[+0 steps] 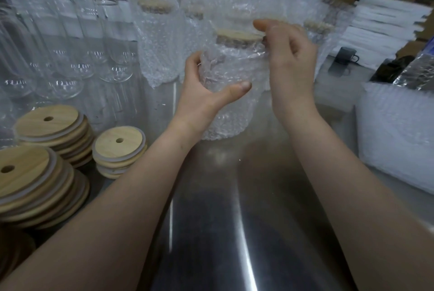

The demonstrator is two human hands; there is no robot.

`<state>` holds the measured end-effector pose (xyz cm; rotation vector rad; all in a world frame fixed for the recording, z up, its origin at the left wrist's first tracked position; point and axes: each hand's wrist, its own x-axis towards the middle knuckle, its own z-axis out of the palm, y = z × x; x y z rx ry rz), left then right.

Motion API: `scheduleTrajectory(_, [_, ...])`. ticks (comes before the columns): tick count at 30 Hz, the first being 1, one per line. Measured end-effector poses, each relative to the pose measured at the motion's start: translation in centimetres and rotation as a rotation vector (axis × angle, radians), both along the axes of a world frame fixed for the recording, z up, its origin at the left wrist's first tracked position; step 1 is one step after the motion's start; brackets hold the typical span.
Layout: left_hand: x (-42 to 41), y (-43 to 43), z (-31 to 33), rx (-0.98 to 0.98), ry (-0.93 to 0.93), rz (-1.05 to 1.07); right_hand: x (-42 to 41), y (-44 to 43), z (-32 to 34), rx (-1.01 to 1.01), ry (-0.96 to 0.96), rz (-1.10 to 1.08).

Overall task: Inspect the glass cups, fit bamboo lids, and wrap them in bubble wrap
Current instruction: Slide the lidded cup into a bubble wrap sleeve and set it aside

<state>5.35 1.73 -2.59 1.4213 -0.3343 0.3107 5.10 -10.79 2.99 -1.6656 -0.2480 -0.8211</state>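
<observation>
Bubble wrap (225,112) sleeves the glass cup (231,67) at frame centre, its bamboo lid (237,34) fitted. The left hand (202,93) curls around the wrapped body, steadying it above the steel table (234,196). The right hand (291,60) pinches the wrap's top edge beside the lid, likely to fold it over.

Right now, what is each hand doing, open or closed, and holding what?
Left hand: closed, gripping the side of the wrapped cup.
Right hand: closed, pinching the bubble wrap beside the bamboo lid.
</observation>
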Motion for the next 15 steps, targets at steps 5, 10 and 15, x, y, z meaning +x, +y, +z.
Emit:
scheduleTrajectory(5, [-0.2,0.4,0.4,-0.047,-0.036,-0.035,0.4,-0.8,0.7,0.447,-0.023,0.232])
scheduleTrajectory(10, [-0.1,0.4,0.8,-0.16,-0.03,-0.019,0.8,-1.3,0.4,0.469,-0.005,0.275])
scheduleTrajectory(15, [-0.1,0.4,1.3,-0.273,-0.01,-0.026,1.1,-1.2,-0.1,0.303,0.231,0.472])
